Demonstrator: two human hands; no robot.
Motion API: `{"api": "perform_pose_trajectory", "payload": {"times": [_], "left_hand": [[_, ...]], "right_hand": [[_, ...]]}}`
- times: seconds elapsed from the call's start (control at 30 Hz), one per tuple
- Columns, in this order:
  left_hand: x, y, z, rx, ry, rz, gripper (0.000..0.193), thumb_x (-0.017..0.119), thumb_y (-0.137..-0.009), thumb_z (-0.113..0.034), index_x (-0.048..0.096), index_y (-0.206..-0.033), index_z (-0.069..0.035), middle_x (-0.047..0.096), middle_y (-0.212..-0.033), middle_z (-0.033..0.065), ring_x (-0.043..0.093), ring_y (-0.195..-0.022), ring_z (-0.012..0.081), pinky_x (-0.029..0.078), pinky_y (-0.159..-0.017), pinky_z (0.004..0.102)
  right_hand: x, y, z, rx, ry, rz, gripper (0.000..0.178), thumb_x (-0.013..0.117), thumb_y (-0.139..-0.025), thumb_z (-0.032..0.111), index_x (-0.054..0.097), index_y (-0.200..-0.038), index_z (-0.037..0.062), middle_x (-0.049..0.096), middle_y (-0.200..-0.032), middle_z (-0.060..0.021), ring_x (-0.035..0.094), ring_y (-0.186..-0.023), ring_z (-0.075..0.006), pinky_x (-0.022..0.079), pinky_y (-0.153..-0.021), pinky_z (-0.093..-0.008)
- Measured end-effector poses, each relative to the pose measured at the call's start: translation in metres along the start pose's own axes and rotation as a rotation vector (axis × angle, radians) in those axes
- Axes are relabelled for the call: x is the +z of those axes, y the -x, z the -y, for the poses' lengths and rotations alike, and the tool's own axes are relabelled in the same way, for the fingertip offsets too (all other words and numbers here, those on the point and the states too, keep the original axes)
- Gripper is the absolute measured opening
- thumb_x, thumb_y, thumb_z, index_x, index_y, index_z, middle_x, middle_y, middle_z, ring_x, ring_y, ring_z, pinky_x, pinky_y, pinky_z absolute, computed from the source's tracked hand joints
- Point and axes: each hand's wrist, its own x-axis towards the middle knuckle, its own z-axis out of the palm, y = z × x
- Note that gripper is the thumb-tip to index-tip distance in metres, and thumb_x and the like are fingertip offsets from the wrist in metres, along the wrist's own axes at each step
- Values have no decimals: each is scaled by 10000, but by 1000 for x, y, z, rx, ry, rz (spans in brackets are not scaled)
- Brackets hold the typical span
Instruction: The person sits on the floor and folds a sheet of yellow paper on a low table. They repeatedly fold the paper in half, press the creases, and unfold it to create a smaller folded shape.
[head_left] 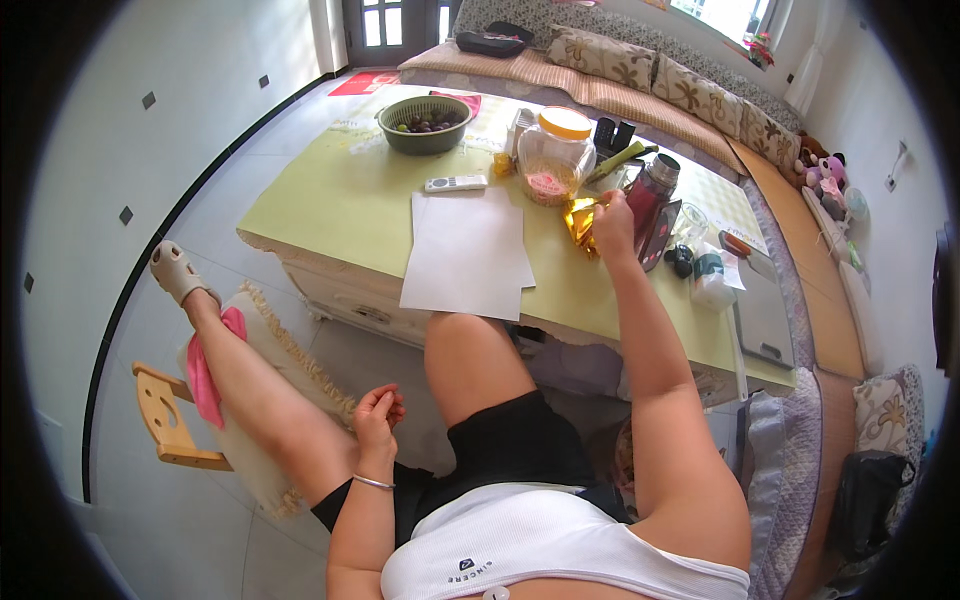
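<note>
From where I stand, the person sits at the near side of a low green table (320, 195), the right arm stretched out over it. The right hand (614, 225) has its fingers bent and drawn together on a piece of gold foil (578, 222), gripping it by the side toward the hand; the crinkled sheet spreads out to the left, over the tabletop. The foil sits nearer the person than a clear jar (556, 155) with an orange lid, and a dark red thermos (655, 195) stands just right of the hand.

The left hand (380, 412) is up over the lap, well apart from the table, a bangle (373, 482) on its wrist. Its fingers are half curled with the thumb near them; I see nothing in them, but I cannot tell whether the tips meet.

White paper (465, 255) lies in overlapping sheets left of the foil, reaching the table's near edge, with a pale remote (455, 184) at its far end. Farther back sits a green basket (425, 143) of dark, round fruit (430, 122). A white packet (712, 288) rests to the right, beside a grey board (765, 325).
</note>
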Motion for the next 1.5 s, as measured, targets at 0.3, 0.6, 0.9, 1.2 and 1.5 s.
{"api": "perform_pose_trajectory", "payload": {"times": [0.3, 0.6, 0.9, 1.2, 1.5], "left_hand": [[-2, -3, -7, -30, -14, 0, 129, 604, -940, -105, 674, -1026, -39, 688, -814, 42, 619, -618, 113, 501, -552, 224], [3, -2, 0, -52, -30, 32, 121, 610, -939, -118, 676, -1015, -52, 690, -809, 43, 621, -618, 115, 501, -555, 227], [2, -1, 4, -61, -123, -33, 177, 630, -914, -140, 684, -1031, -19, 687, -824, 58, 614, -640, 131, 485, -578, 254], [-8, 5, 5, -13, -168, 46, 214, 599, -943, -162, 681, -1081, -22, 686, -863, 60, 614, -699, 119, 498, -620, 259], [0, 5, 1, -68, -205, 55, 200, 604, -939, -152, 694, -1065, -26, 700, -879, 64, 625, -678, 130, 501, -609, 251]], "right_hand": [[28, -11, -17, -133, 235, 165, 156, 489, -874, 34, 620, -941, -19, 664, -929, -284, 651, -922, -446, 533, -800, -495], [34, -20, -51, -11, 163, 253, 234, 526, -824, 47, 726, -942, 21, 696, -941, -237, 679, -920, -361, 525, -822, -410], [33, -17, -33, -89, 553, 287, 255, 607, -890, 123, 645, -1142, 124, 697, -991, -160, 690, -928, -359, 562, -762, -478], [9, 34, 21, -398, 243, 313, 271, 560, -909, 157, 645, -1158, 87, 673, -1052, -184, 651, -986, -366, 532, -809, -443], [12, 103, 96, -527, -71, 558, 163, 610, -880, 207, 704, -990, 131, 691, -927, -141, 676, -861, -341, 546, -746, -444]]}}
